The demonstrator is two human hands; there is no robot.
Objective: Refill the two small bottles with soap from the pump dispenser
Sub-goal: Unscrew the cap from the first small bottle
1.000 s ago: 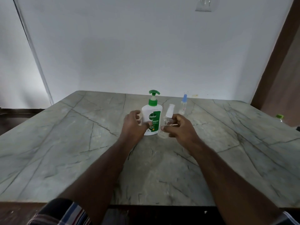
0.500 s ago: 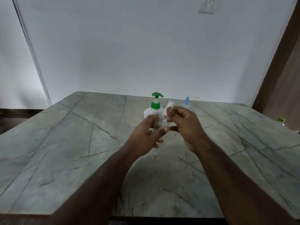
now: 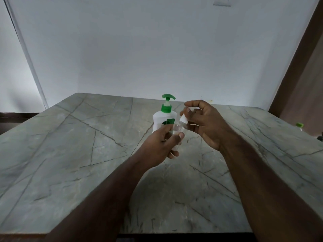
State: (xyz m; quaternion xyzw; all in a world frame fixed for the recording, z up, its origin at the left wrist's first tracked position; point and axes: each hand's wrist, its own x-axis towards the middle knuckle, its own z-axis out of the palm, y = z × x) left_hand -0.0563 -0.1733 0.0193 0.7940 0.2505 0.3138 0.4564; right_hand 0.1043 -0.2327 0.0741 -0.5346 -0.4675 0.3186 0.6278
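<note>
- The left hand (image 3: 160, 144) grips a clear small bottle (image 3: 177, 131) around its body, held above the worktop (image 3: 70, 154).
- The right hand (image 3: 206, 123) pinches the bottle's white cap (image 3: 184, 118) with curled fingers.
- The bottle's long axis tilts up and right, toward the right hand, so the cap likely comes off along that line.
- The pump dispenser (image 3: 163, 117) stands upright just behind both hands, toward the worktop's far edge, nearer the left hand.
- I cannot see the second bottle.
</note>
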